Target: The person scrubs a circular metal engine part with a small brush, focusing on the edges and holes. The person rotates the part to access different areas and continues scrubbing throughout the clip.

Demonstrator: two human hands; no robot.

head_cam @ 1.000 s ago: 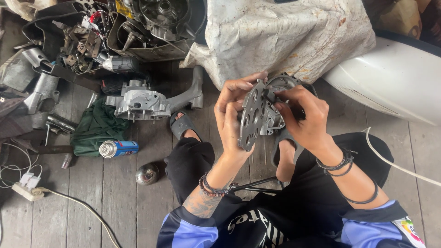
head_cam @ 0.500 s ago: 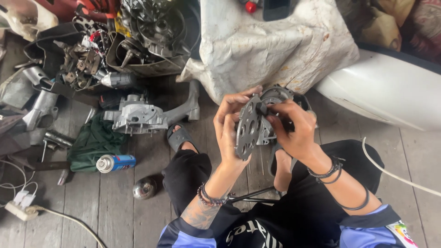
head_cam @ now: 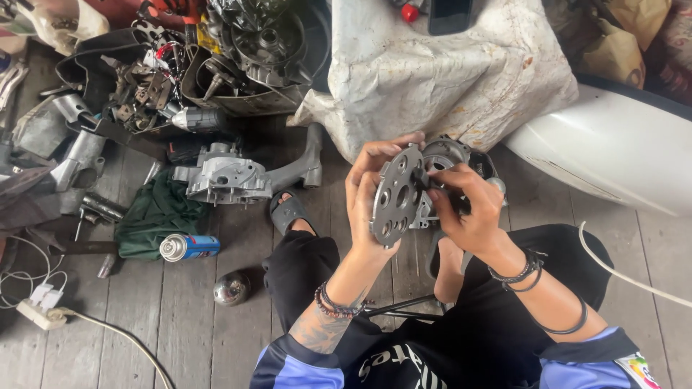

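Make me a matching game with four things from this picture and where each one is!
Things:
1. round metal plate with holes
2. blue spray can
3. shiny metal ball
4. white power strip

Places:
A. far left edge of the floor
B. lying beside the green cloth
C. in the left hand
D. on the planks by the black-trousered knee

Pairs: 1-C, 2-B, 3-D, 4-A

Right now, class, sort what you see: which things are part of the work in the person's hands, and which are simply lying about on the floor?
In hand:
- left hand gripping the round perforated metal plate
- right hand at the grey engine part behind it

Lying about:
- spray can
- green cloth
- engine casing
- cordless drill
- shiny metal ball
- power strip
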